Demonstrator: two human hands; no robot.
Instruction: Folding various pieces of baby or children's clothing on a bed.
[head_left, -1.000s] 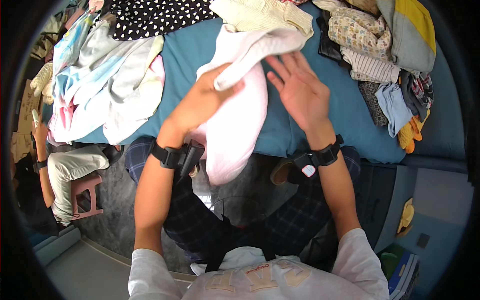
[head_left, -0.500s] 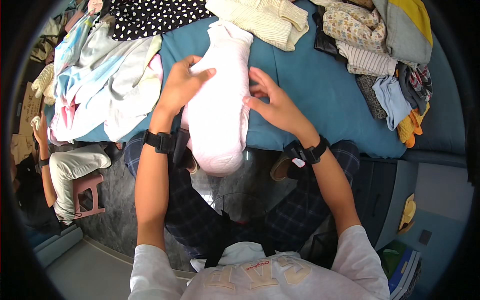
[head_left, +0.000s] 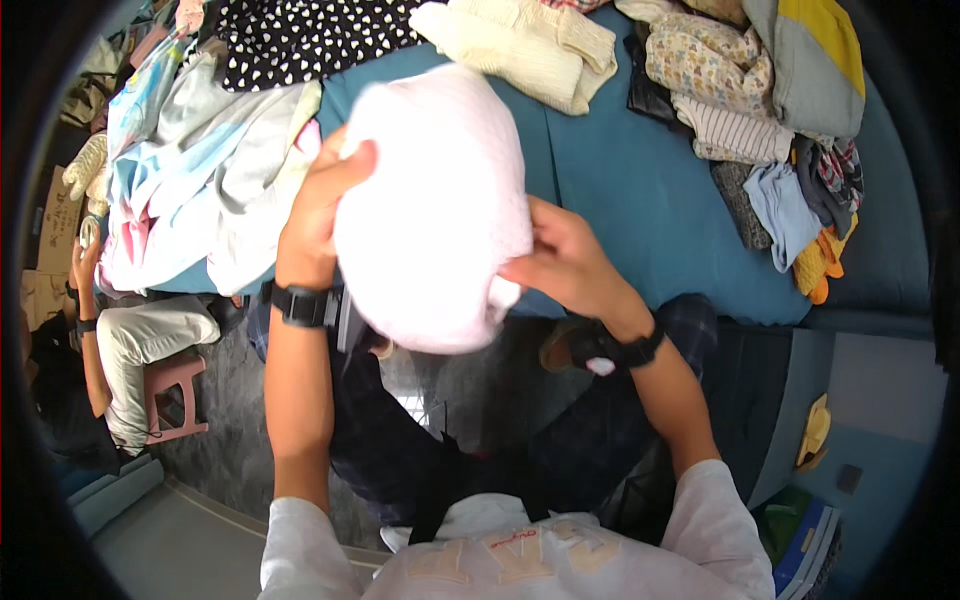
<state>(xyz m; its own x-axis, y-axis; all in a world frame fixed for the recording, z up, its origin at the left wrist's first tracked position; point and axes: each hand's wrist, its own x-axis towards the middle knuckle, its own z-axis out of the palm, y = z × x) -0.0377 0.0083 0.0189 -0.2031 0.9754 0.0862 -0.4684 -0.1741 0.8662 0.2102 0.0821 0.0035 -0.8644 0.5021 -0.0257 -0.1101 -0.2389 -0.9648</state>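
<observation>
A thick, pale pink rolled cloth bundle (head_left: 435, 215), perhaps a garment, is held up in front of me above the near edge of the blue bed-like surface (head_left: 640, 210). My left hand (head_left: 325, 195) grips its left side, thumb on top and fingers hidden behind. On the lower right side, my right hand (head_left: 572, 258) is closed on the bundle's edge, where a small fold sticks out. The bundle is slightly blurred and overexposed, so its seams cannot be made out.
Pastel cloth (head_left: 215, 180) lies left, a black spotted cloth (head_left: 310, 40) and a cream knit (head_left: 530, 45) at the far side. Piled folded clothes (head_left: 715, 60) lie right. A person in light trousers (head_left: 150, 335) sits at left by a pink stool (head_left: 175, 390).
The pink bundle has been raised and tipped, now looking wider and rounder. My right hand has moved slightly down and closed on its edge; my left hand has shifted left along with it.
</observation>
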